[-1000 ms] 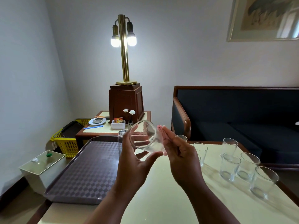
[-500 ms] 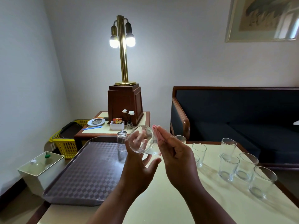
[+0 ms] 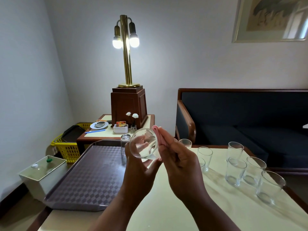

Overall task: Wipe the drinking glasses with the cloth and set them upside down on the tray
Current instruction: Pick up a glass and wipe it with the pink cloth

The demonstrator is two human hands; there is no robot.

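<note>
The tray (image 3: 80,180) lay on the left part of the surface (image 3: 183,214). One inverted glass (image 3: 124,145) stood at its far edge. The upright glasses (image 3: 235,170) stood on the right part. The side table (image 3: 106,133) stood behind the tray, the sofa (image 3: 241,117) behind the glasses

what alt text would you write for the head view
A left hand holds a tilted glass while the right hand presses a pink cloth against it. One inverted glass stands on the brown tray; upright glasses stand on the table.

clear glossy glass (image 3: 144,144), tray (image 3: 86,177) — matt textured plastic
</note>
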